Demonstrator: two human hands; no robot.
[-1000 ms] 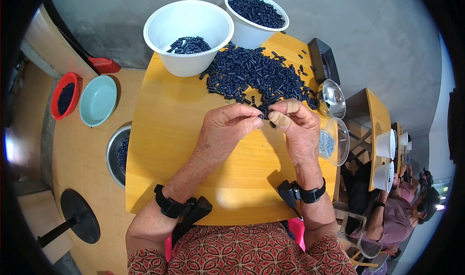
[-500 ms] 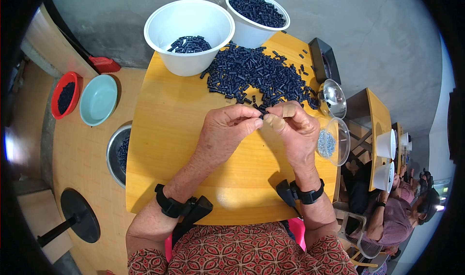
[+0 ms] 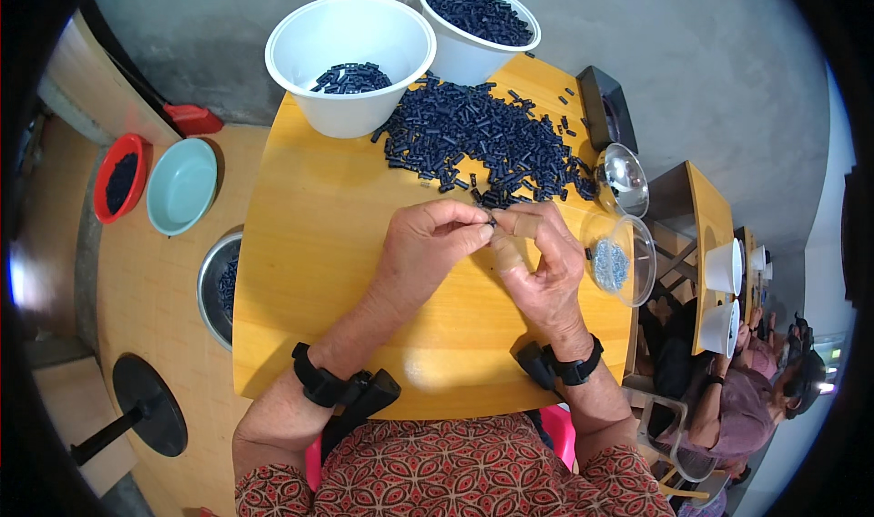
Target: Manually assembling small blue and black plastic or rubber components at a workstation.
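My left hand (image 3: 423,248) is closed in a pinch, with thumb and forefinger on a small black tubular piece (image 3: 492,222). Fingertips of my right hand (image 3: 543,260) close on the same piece from the other side, largely covering it. Tan tape wraps some of the right fingers. Just beyond both hands spreads a heap of similar black pieces (image 3: 473,135) on the yellow wooden table (image 3: 309,271). To the right of my right hand sits a clear round tub (image 3: 644,262) with many small silvery-blue parts (image 3: 610,265) in it.
A white tub (image 3: 337,112) with some black pieces and a fuller white tub (image 3: 460,60) stand at the back. A black tray (image 3: 608,107) and a clear bowl (image 3: 623,180) line the right edge. Basins, including a metal one (image 3: 211,289), stand left. Another person (image 3: 742,408) sits right.
My right hand has turned a little and drawn slightly nearer to me, its fingers bent differently around the piece. The left hand keeps its pinch. The whole view has shifted slightly.
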